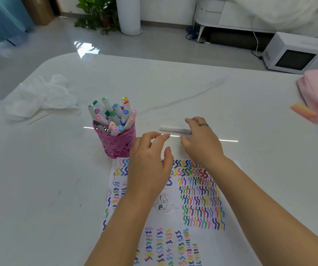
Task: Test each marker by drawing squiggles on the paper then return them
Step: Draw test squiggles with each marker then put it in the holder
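Marker (173, 129): lies flat on the table (231, 96), just beyond the paper (173, 214), right of the pink cup (115, 146).
Right hand (202, 141): fingers spread astride the marker's right end, likely to lift it; contact unclear.
Left hand (148, 166): relaxed and spread above the paper's far edge, holding nothing, probably ready for uncapping.
Paper: nearly filled with squiggles.

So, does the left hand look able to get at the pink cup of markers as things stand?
Probably yes. The left hand hovers open just beside the pink cup, with nothing between them, and the markers stick up free at the top.
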